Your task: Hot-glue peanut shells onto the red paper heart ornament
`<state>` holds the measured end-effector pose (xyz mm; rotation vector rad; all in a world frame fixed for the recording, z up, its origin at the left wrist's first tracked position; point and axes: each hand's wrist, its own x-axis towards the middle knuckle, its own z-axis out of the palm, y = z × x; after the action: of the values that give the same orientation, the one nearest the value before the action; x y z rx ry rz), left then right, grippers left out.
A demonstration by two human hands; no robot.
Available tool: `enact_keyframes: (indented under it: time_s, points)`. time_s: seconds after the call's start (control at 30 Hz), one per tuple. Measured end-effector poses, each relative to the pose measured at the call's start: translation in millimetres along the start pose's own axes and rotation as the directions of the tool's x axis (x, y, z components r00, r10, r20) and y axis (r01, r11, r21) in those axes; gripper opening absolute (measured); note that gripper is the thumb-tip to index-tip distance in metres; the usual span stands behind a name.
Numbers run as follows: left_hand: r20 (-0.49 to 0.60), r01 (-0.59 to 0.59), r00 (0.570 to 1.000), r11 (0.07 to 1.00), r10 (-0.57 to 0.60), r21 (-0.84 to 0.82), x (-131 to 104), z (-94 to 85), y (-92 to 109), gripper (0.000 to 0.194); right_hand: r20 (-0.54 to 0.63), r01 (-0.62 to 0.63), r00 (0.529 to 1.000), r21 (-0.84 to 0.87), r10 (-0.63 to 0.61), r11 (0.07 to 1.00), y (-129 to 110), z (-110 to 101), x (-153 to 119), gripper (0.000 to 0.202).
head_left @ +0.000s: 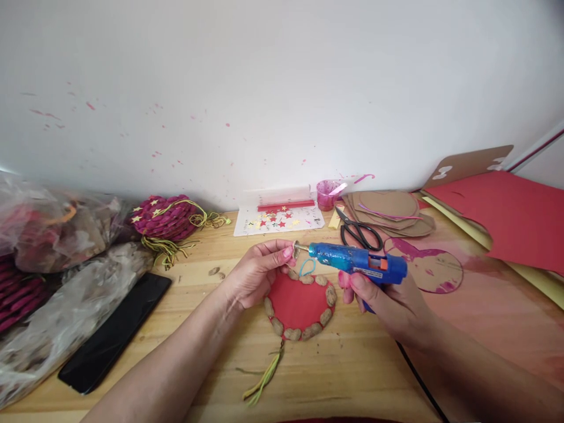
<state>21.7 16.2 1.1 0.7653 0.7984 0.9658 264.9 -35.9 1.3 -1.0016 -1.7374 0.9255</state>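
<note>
Between thumb and fingers, my left hand point(259, 267) pinches a peanut shell point(296, 250), its hollow side partly hidden by the fingertips. My right hand point(388, 299) grips a blue hot glue gun point(348, 257) by its handle, and the metal nozzle points left, touching or almost touching the shell. Below both hands lies a red round card point(297, 302) with peanut shells set along its edge. A light blue loop point(307, 268) sticks out at its top, and a yellow-green tassel point(267, 376) hangs from its bottom. My left hand covers the card's upper left edge.
Black-handled scissors point(361, 229) lie beside cardboard pieces point(388, 205) and a pink-stained cup point(328, 194). Star stickers are on a white sheet point(277, 223). On the left are a black phone point(117, 332), plastic bags point(79, 223) and a magenta shell ornament point(170, 217). Red card point(506, 211) is at right.
</note>
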Motion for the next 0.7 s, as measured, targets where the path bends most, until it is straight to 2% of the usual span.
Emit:
enact_keyframes:
  time_s: [0.17, 0.43, 0.7]
  points:
    - [0.002, 0.005, 1.0, 1.0, -0.005, -0.001, -0.7, -0.3, 0.4, 0.037, 0.002, -0.033, 0.999, -0.007, 0.033, 0.999, 2.1, -0.1, 0.0, 0.037]
    - [0.009, -0.005, 1.0, 1.0, 0.005, 0.011, -0.6, -1.6, -0.3, 0.035, -0.007, -0.017, 1.0, -0.02, 0.017, 1.0, -4.8, 0.3, 3.0, 0.038]
    - [0.013, -0.007, 1.0, 1.0, 0.007, 0.01, 0.1, -2.0, -0.8, 0.036, -0.005, -0.005, 1.0, -0.027, 0.005, 1.0, -2.0, -0.3, 2.0, 0.038]
